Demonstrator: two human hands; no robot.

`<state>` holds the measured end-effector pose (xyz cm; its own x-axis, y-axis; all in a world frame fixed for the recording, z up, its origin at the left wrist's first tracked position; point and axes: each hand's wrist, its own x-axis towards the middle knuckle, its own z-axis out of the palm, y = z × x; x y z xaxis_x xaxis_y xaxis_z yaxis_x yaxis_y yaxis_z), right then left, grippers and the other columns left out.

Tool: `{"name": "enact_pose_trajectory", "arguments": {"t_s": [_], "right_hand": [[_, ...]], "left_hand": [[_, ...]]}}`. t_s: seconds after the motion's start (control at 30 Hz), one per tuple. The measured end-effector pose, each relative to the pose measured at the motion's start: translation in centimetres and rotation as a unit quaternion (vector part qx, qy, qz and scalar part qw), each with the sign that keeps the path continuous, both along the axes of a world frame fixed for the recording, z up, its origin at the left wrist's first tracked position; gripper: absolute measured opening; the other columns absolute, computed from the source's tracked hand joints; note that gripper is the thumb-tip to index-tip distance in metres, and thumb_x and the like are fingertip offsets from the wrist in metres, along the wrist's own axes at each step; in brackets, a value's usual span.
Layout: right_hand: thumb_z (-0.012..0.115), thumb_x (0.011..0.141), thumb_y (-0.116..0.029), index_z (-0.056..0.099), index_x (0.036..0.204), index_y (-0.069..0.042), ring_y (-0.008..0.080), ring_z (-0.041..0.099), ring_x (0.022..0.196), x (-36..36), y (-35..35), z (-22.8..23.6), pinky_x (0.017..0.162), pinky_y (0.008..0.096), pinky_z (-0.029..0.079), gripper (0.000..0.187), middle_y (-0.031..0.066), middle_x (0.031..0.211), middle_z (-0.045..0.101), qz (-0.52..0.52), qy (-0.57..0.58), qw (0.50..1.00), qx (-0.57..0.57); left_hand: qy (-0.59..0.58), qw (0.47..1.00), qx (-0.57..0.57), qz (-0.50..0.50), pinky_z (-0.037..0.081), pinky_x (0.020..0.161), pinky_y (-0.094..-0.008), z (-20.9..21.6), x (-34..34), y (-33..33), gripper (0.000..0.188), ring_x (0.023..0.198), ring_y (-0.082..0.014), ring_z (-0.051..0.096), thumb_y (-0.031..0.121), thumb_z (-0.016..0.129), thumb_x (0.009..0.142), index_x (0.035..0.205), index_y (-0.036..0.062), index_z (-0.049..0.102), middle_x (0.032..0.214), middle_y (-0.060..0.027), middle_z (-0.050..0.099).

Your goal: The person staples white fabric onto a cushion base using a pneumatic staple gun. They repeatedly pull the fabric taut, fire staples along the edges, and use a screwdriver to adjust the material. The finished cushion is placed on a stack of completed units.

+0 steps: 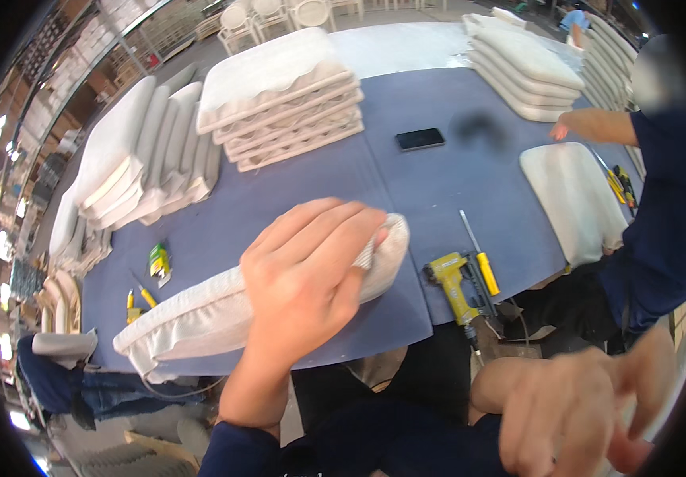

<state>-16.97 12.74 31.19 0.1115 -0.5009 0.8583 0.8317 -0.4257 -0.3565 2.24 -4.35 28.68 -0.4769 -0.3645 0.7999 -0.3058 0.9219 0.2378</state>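
Observation:
My left hand [303,274] is closed over the top edge of a pale fabric-covered seat pad [207,314]. The pad stands on its long edge on the blue tabletop, its gathered fabric border showing. At the lower right, close to the camera, my right hand [569,409] is raised off the table. It is slightly blurred, with fingers bent and apart, and nothing shows in it. Between the hands lie a yellow staple gun [456,288] with a hose at its handle and a yellow-handled screwdriver [484,266].
Stacks of pale cushions [279,103] stand at the back left and back right [522,67]. A black phone [420,140] lies mid-table. A small green-yellow box [159,261] sits left, near yellow-handled tools [147,296]. At the right, a co-worker's arm [601,127] reaches over another pad [573,199].

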Motion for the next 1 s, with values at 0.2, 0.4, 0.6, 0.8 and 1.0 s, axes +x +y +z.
{"name": "enact_pose_trajectory", "arguments": {"t_s": [0.2, 0.4, 0.6, 0.8, 1.0], "right_hand": [[0.074, 0.112, -0.052, 0.058, 0.115, -0.027, 0.0177, 0.041, 0.034, 0.9, 3.3, 0.1, 0.039, 0.0286, 0.033, 0.03, 0.0428, 0.113, 0.081, 0.005, 0.047, 0.994, 0.099], [0.07, 0.114, -0.033, 0.065, 0.106, -0.027, 0.0161, 0.036, 0.037, 1.3, 1.1, 3.2, 0.04, 0.0319, 0.026, 0.011, 0.0373, 0.112, 0.083, -0.006, 0.063, 0.989, 0.13], [0.065, 0.114, -0.021, 0.071, 0.118, -0.027, 0.0141, 0.032, 0.044, 2.6, -0.1, 1.3, 0.043, 0.0318, 0.024, 0.01, 0.0223, 0.118, 0.088, -0.076, 0.052, 0.993, 0.078], [0.053, 0.125, -0.033, 0.062, 0.141, -0.033, 0.0122, 0.033, 0.046, 3.6, -4.2, -2.8, 0.044, 0.0295, 0.026, 0.018, 0.0035, 0.121, 0.091, -0.232, 0.01, 0.959, -0.162], [0.051, 0.126, -0.042, 0.059, 0.146, -0.029, 0.0156, 0.043, 0.046, 3.2, -4.0, -1.5, 0.045, 0.0282, 0.033, 0.025, 0.0036, 0.118, 0.089, -0.241, 0.031, 0.957, -0.156]], "left_hand": [[0.016, 1.0, 0.011, 0.007, 0.064, 0.087, -0.0398, -0.7, 0.9, -1.5, 0.029, 0.095, -0.0343, 0.082, -0.009, 0.077, 0.079, 0.105, 0.0007, 0.086, 0.099, -0.0149, 0.085], [0.016, 1.0, 0.016, 0.001, 0.063, 0.089, -0.0395, -0.1, -0.4, -1.8, 0.024, 0.097, -0.0342, 0.082, -0.007, 0.079, 0.085, 0.106, 0.0018, 0.086, 0.1, -0.014, 0.085], [0.004, 0.999, 0.031, 0.013, 0.062, 0.091, -0.0396, -0.7, -0.3, -1.6, 0.014, 0.098, -0.0345, 0.081, 0.0, 0.084, 0.093, 0.107, 0.0017, 0.086, 0.101, -0.0135, 0.085], [-0.01, 0.999, 0.032, 0.022, 0.061, 0.091, -0.0393, -0.7, 0.0, -1.2, 0.013, 0.098, -0.0343, 0.081, 0.001, 0.084, 0.094, 0.107, 0.001, 0.085, 0.101, -0.0136, 0.085], [0.011, 0.999, 0.045, -0.005, 0.062, 0.09, -0.0393, -0.5, -0.2, -1.1, 0.016, 0.098, -0.0343, 0.081, -0.001, 0.083, 0.092, 0.107, 0.0012, 0.085, 0.1, -0.0145, 0.084]]}}
